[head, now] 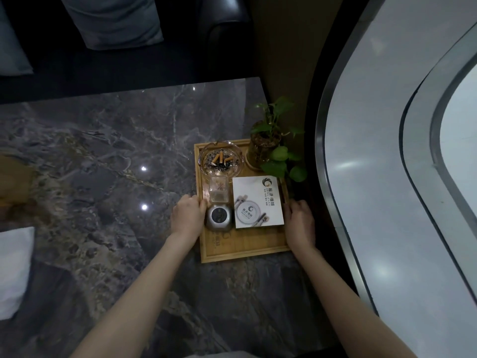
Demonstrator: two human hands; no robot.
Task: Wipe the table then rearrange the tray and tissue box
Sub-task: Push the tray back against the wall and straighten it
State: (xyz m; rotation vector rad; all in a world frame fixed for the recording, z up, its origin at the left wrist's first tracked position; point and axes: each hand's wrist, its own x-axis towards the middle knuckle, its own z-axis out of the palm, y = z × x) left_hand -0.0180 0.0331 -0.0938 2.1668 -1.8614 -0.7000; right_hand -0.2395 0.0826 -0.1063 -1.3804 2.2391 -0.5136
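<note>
Both hands are clamped on the wooden tray (242, 250), which sits on the marble table (103, 151) at about three o'clock, hard by the table's right edge: the left hand (188, 217) grips the left rim and the right hand (299, 220) the right rim, fingers curled over the wood. The chief risk, as I judge it, is a tip or jolt when the tray is slid or lifted, since it carries tall, loose things. At its eleven o'clock corner stands a glass ashtray (221, 159) holding cigarette butts and ash, which would scatter over the marble. At one o'clock a potted plant (265, 148) in a glass jar could topple towards the edge. Between them and the hands stand a small clear glass holder (219, 189), whose contents are too dim to tell, and a round metal object (219, 217). The white tissue box (258, 202) lies flat at the tray's centre-right. A white cloth (14, 270) rests at nine o'clock.
</note>
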